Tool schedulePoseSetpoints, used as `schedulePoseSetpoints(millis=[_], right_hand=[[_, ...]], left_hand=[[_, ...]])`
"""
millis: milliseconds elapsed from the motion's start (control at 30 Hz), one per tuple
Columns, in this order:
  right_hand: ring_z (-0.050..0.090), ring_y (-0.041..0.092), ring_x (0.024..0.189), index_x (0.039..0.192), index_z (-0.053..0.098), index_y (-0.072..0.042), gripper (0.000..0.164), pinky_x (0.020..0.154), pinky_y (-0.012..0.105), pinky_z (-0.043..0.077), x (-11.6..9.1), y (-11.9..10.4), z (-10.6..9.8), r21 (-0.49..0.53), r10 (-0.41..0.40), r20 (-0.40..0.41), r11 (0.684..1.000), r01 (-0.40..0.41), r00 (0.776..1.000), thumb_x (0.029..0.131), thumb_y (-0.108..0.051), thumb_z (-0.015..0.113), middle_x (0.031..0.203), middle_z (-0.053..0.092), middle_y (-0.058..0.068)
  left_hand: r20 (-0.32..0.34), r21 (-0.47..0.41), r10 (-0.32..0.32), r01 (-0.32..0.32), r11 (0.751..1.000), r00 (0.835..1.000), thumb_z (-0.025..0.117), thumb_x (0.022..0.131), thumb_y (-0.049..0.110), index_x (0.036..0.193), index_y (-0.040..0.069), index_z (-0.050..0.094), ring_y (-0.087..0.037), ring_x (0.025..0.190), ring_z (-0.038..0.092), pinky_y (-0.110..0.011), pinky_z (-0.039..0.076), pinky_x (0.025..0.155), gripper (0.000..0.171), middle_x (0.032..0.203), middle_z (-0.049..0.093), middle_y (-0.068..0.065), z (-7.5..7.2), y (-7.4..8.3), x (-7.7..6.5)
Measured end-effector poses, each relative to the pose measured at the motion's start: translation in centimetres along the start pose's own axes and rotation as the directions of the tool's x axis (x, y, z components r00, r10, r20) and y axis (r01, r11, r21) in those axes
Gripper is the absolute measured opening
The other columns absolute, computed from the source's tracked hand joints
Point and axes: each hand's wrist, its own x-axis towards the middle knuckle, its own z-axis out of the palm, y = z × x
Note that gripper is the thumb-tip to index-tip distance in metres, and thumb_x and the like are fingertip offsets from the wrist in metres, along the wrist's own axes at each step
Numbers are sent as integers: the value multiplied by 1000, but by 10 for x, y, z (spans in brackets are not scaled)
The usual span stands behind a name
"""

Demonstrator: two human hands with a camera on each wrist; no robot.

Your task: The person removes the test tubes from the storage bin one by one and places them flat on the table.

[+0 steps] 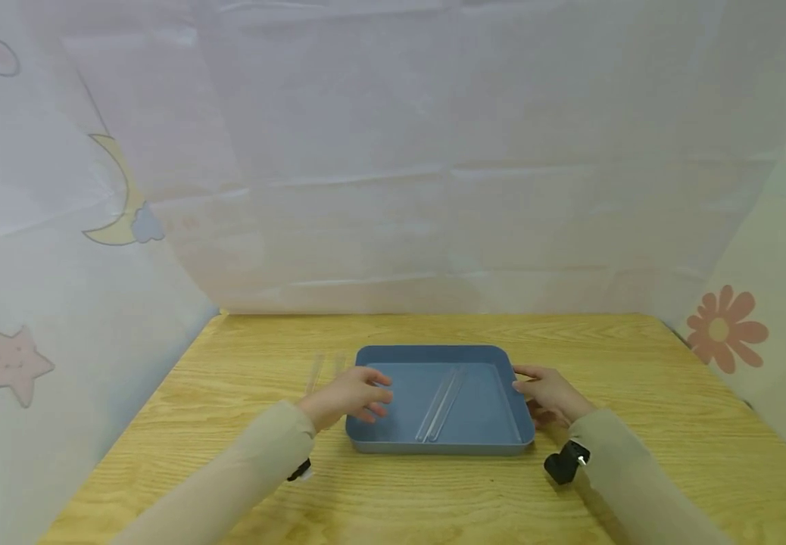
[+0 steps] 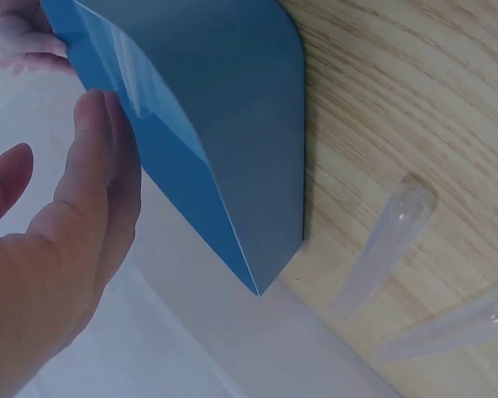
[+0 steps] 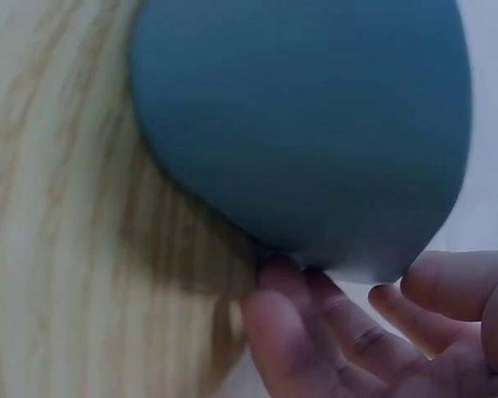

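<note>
A blue-grey rectangular tray stands on the wooden table, with clear test tubes lying side by side, slanted, in its middle. My left hand is over the tray's left side, fingers loosely extended and apart, holding nothing. At the tray's right wall, my right hand grips the edge. In the right wrist view its thumb is at the rim and the other fingers meet the outer wall low down. Two more clear test tubes with rounded ends lie on the table left of the tray.
The wooden table reaches back to a pale hanging sheet. Printed sheets also flank both sides, showing a moon, a star and a flower. Black wrist cameras sit at the cuffs.
</note>
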Motion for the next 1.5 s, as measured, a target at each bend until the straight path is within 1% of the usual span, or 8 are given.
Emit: schedulePoseSetpoints(millis=[133,300,500,767,967,1133,1300,1500], right_hand=[[66,25,76,150,25,6,56,62,41,54,1,-6,0,-52,0,-5,999,0,1000,101,-9,48,112,63,27],[66,30,84,149,23,10,58,66,45,56,4,-12,-1,-60,9,4,998,-8,1000,97,-3,48,120,56,34],[65,28,86,147,24,13,57,63,42,57,7,-14,0,-36,7,13,999,-7,1000,96,2,47,128,49,38],[66,23,84,148,25,12,58,61,38,57,7,-9,-4,37,3,29,999,-4,1000,96,4,50,119,59,30],[67,20,82,148,26,9,57,57,34,55,9,-7,-6,43,21,30,999,-22,999,98,1,51,117,60,27],[67,21,83,148,27,9,56,56,33,56,8,-7,-7,44,22,36,999,-23,999,98,2,50,118,59,28],[67,22,85,148,26,10,56,56,34,56,7,-8,-6,51,15,43,999,-17,999,98,2,50,112,63,24],[68,22,83,149,25,9,57,57,35,57,8,-7,-6,62,10,48,998,-13,999,98,1,50,107,66,20]], left_hand=[[4,-13,-13,13,1000,1000,60,95,5,132,-9,51,-29,91,68,-38,58,74,41,118,61,-18,1,3,2],[8,-7,-15,15,1000,1000,60,95,4,132,-9,51,-29,90,68,-38,58,74,40,120,61,-19,2,6,6],[10,-40,-30,31,999,999,59,95,3,132,-11,50,-34,94,67,-37,58,74,41,119,62,-23,2,6,11],[31,-107,-17,20,994,999,55,95,0,132,-12,47,-35,96,66,-41,56,80,40,121,58,-26,5,9,20],[5,-160,-27,28,987,1000,55,95,-2,132,-13,47,-32,94,67,-38,57,79,39,121,57,-26,9,11,30],[8,-144,-36,37,989,999,56,94,-3,132,-12,48,-32,92,67,-37,57,76,40,119,59,-26,12,13,33],[21,-116,-48,51,992,999,58,93,-4,129,-12,50,-35,95,67,-37,58,76,38,114,62,-24,16,16,33],[41,-80,-52,55,995,998,61,91,-4,127,-11,52,-35,94,67,-38,57,77,38,108,64,-20,21,18,36]])
